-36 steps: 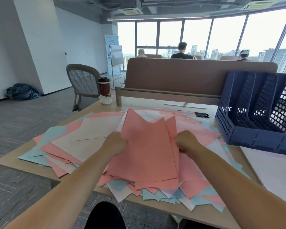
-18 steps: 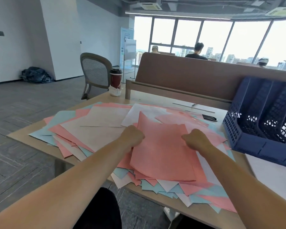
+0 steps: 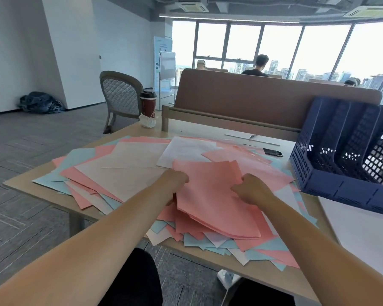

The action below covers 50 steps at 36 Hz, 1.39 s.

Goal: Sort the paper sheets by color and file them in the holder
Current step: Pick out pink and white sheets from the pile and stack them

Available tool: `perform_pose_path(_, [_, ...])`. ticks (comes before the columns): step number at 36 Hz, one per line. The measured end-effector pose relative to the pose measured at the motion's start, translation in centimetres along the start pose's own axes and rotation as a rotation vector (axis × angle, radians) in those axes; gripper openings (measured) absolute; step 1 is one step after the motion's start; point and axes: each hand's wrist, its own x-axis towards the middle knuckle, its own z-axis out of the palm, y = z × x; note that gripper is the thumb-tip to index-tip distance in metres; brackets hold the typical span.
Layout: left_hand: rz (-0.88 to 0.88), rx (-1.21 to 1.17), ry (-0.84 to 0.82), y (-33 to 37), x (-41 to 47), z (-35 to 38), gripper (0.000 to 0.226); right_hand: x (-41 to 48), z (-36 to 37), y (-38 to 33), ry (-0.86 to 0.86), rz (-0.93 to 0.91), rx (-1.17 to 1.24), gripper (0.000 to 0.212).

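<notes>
The left hand and right hand each grip the pink stack at frame centre, atop loose sheets; the holder stands right. Print on cup and banner, above left of centre, is unreadable.

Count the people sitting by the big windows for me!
3. Person in a cap at left, person in a dark top in the middle, third person far right, peeking over the brown divider. It may hide others.
</notes>
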Motion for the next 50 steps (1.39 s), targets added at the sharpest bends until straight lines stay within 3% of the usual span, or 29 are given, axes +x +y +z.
perform_pose_path(4, [0.054,0.081,-0.023,-0.5,0.5,0.3,0.024,0.4,0.0,0.3,0.022,-0.004,0.014,0.048])
perform_pose_path(10, [0.233,0.207,0.086,-0.5,2.0,0.0,0.018,2.0,0.0,1.3,0.139,-0.001,0.002,0.045])
perform_pose_path(14, [0.233,0.116,0.109,-0.7,2.8,0.1,0.027,3.2,0.2,1.8,0.028,0.026,-0.058,0.073])
perform_pose_path(17, [0.25,0.11,0.131,-0.8,3.2,0.3,0.024,3.4,0.3,1.8,-0.067,0.034,-0.049,0.082])
perform_pose_path(20, [0.26,0.098,0.173,-0.9,3.8,0.7,0.025,3.4,0.6,1.5,-0.048,0.026,-0.097,0.08])
perform_pose_path(23, [0.261,0.074,0.184,-0.8,3.9,1.4,0.022,3.4,0.4,1.2,0.074,0.012,-0.209,0.068])
perform_pose_path(26, [0.27,0.033,0.174,-0.7,4.1,2.2,0.028,4.0,-0.1,1.5,0.173,0.026,-0.174,0.06])
perform_pose_path(33, [0.256,-0.029,0.105,-0.2,4.7,4.3,0.04,5.6,0.1,3.4,-0.003,0.107,-0.089,0.081])
perform_pose_path(37, [0.246,-0.06,0.066,0.3,4.5,5.6,0.055,5.3,0.0,3.3,0.066,0.072,-0.161,0.075])
perform_pose_path(42, [0.208,-0.069,0.028,0.7,5.3,7.0,0.044,5.7,-0.7,4.3,0.192,0.077,-0.144,0.064])
perform_pose_path(47, [0.214,-0.052,0.016,1.0,5.6,8.1,0.056,7.4,-1.4,6.8,0.165,0.148,-0.119,0.07])
perform_pose_path(50, [0.217,-0.048,0.016,1.1,5.9,8.8,0.045,8.1,-1.7,7.5,0.101,0.16,-0.105,0.069])
